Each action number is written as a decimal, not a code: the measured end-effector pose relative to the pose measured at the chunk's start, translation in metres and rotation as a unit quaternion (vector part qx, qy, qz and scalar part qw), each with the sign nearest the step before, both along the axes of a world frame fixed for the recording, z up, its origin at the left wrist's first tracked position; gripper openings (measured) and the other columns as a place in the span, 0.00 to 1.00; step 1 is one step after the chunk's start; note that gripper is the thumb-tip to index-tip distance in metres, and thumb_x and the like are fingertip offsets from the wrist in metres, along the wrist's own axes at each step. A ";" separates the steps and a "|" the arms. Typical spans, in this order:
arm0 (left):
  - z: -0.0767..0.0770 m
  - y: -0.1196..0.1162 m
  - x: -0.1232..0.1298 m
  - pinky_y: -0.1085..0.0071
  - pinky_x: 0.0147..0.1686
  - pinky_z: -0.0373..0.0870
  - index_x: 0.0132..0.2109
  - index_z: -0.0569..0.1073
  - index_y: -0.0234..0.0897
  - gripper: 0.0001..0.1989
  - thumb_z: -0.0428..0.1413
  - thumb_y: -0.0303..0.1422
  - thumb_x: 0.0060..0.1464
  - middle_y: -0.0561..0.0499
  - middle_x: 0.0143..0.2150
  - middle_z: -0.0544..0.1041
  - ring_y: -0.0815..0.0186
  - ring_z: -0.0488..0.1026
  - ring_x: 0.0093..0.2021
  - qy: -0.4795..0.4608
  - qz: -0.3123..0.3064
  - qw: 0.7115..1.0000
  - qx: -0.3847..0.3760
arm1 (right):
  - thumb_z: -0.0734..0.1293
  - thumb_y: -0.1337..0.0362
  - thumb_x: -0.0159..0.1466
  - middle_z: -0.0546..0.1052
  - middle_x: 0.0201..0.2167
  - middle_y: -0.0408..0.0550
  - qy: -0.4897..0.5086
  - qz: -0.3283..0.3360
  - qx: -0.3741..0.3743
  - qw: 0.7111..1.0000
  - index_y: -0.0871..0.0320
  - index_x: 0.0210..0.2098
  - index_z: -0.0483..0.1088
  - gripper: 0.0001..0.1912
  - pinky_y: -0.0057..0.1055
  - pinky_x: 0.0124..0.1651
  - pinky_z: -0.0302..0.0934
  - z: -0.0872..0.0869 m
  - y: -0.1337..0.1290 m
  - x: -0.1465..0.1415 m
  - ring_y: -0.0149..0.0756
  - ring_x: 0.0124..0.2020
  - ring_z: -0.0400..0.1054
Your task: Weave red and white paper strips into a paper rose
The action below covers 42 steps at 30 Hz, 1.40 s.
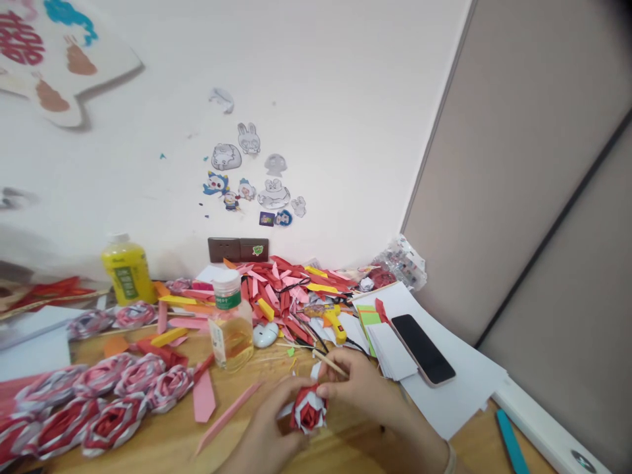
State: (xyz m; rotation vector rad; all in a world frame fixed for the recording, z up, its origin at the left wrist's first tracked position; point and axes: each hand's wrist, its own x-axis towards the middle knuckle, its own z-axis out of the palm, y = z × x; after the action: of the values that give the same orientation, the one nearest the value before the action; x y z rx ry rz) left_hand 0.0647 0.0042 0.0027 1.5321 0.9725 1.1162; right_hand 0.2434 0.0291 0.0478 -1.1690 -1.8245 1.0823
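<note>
A red and white paper rose point(310, 409) is between my two hands, low in the middle of the head view. My left hand point(276, 421) is closed around its left side, with the thumb and fingers against the petals. My right hand point(358, 388) pinches the rose's upper right edge. A thin wooden stick point(330, 363) also sits between the fingers of that hand, slanting up to the left. Part of the rose is hidden behind my fingers.
Finished paper roses point(113, 421) lie at the left. A bottle of amber liquid point(232, 329), a yellow glue gun point(334, 322), folded paper strips point(281, 289) and a white earbud case point(265, 334) lie beyond my hands. A phone point(423, 349) rests on white paper at the right.
</note>
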 end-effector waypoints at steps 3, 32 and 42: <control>0.008 -0.003 0.002 0.70 0.38 0.74 0.38 0.76 0.41 0.20 0.58 0.20 0.34 0.51 0.38 0.78 0.60 0.76 0.40 -0.005 -0.017 1.000 -0.007 | 0.73 0.63 0.49 0.66 0.21 0.37 0.039 0.031 -0.055 0.997 0.60 0.29 0.71 0.11 0.22 0.27 0.52 -0.005 0.004 0.005 0.27 0.24 0.59; -0.016 0.015 0.002 0.64 0.41 0.73 0.44 0.71 0.37 0.25 0.63 0.26 0.33 0.46 0.42 0.77 0.56 0.75 0.42 -0.051 0.069 0.996 0.027 | 0.63 0.65 0.60 0.75 0.29 0.45 -0.022 -0.060 0.075 0.995 0.60 0.33 0.73 0.08 0.26 0.32 0.58 -0.027 0.005 -0.015 0.33 0.30 0.67; -0.007 0.012 -0.001 0.60 0.43 0.72 0.41 0.73 0.37 0.20 0.62 0.25 0.35 0.46 0.40 0.78 0.54 0.75 0.41 0.056 0.090 0.992 0.076 | 0.59 0.68 0.65 0.76 0.30 0.44 -0.189 -0.074 0.264 0.943 0.56 0.37 0.70 0.09 0.27 0.33 0.54 -0.023 -0.007 -0.017 0.34 0.31 0.69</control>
State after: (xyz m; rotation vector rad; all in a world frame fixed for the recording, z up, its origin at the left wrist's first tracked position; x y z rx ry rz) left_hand 0.0632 0.0163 -0.0042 1.6686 1.1412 1.2655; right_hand 0.2264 0.0225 0.0251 -1.2030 -2.0941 0.2506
